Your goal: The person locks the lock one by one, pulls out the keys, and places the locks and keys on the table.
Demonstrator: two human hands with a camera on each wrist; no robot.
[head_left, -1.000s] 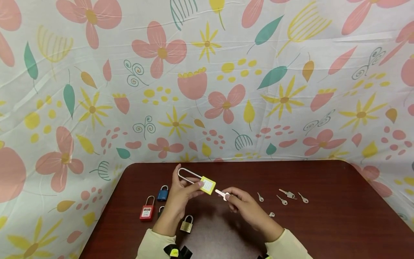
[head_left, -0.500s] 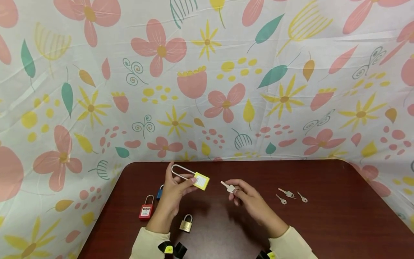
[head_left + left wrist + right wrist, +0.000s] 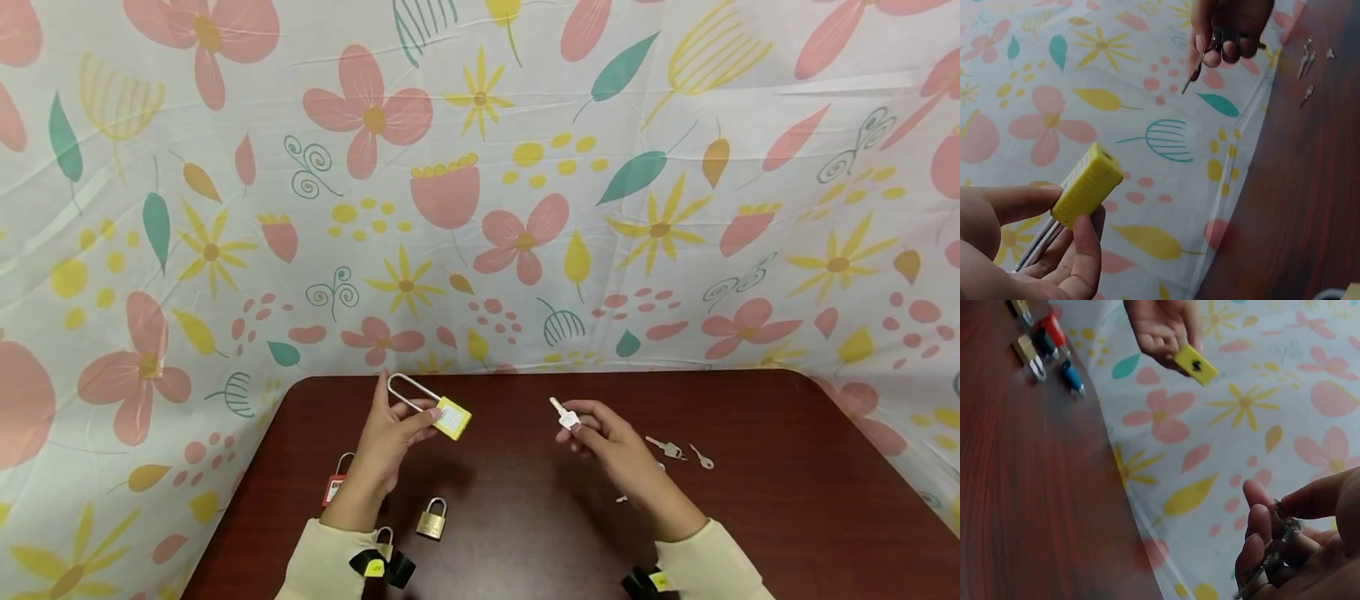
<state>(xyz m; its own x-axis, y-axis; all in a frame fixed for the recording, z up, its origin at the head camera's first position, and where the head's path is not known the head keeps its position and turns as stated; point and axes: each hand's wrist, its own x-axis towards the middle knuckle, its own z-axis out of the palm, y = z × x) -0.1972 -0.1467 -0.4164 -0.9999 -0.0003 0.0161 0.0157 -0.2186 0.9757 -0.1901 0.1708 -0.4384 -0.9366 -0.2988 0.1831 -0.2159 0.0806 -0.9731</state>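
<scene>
My left hand (image 3: 392, 442) pinches a yellow padlock (image 3: 454, 419) by its body, thumb on the white label. Its long metal shackle points up and left along the hand. In the right wrist view, a dark keyhole shows in the end of the yellow body. My right hand (image 3: 611, 442) pinches a silver key (image 3: 566, 416), the blade pointing up and left towards the padlock. A wide gap lies between the two. The right wrist view shows a metal ring and more key metal (image 3: 1286, 530) within the curled fingers.
On the reddish-brown table (image 3: 517, 517), a brass padlock (image 3: 432, 522) stands below my left hand, with a red padlock (image 3: 333, 490) partly behind that forearm. Blue (image 3: 1072, 377) and black padlocks (image 3: 1045, 342) show in the right wrist view. Loose keys (image 3: 702, 457) lie at right. Behind hangs a flowered cloth (image 3: 480, 208).
The hands have drawn apart: the left has carried the yellow padlock left, and the right has carried the key right. The key tip was close to the padlock a second ago.
</scene>
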